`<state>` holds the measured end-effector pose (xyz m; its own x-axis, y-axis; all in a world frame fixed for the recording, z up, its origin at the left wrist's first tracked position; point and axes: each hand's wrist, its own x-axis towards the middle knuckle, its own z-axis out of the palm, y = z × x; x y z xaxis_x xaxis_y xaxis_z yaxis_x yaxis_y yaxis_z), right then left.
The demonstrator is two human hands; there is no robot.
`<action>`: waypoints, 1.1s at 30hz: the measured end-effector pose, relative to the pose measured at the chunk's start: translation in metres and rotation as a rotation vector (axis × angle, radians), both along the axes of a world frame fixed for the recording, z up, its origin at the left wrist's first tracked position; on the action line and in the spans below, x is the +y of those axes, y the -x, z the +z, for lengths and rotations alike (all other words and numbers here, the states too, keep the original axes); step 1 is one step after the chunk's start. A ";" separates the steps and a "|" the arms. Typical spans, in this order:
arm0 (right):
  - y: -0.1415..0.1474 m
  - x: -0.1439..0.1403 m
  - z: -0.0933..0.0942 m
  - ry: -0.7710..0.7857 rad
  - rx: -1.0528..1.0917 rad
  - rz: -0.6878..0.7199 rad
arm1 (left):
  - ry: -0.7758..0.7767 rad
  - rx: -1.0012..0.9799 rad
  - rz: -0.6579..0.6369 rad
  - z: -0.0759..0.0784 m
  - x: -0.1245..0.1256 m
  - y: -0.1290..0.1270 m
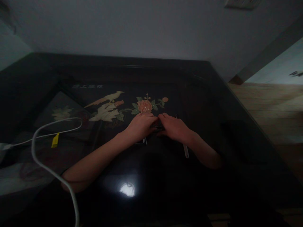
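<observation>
My left hand (142, 123) and my right hand (174, 126) meet over the dark glossy table, thumbs and fingers curled in. Between them is a small dark object (158, 127) with a few bright glints; the fingers cover most of it, so its kind does not show. A slim pale strip with a hole near its end (186, 152) lies under my right wrist, its middle hidden by the hand. Beneath my left hand, a small pale-edged flat item (144, 141) partly shows.
The black tabletop (194, 94) carries a bird-and-flower picture (145, 106). At the left, a white cable (35, 154) with a yellow tag (55, 141) loops over the table and past my left forearm. A grey wall (132, 28) stands behind; wooden flooring (267, 104) lies at the right.
</observation>
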<state>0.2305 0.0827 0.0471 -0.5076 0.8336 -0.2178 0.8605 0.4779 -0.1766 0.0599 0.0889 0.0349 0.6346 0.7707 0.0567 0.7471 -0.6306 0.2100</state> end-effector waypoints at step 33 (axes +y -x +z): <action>-0.001 0.006 -0.003 0.089 0.053 -0.054 | 0.084 0.033 0.089 -0.012 0.001 -0.005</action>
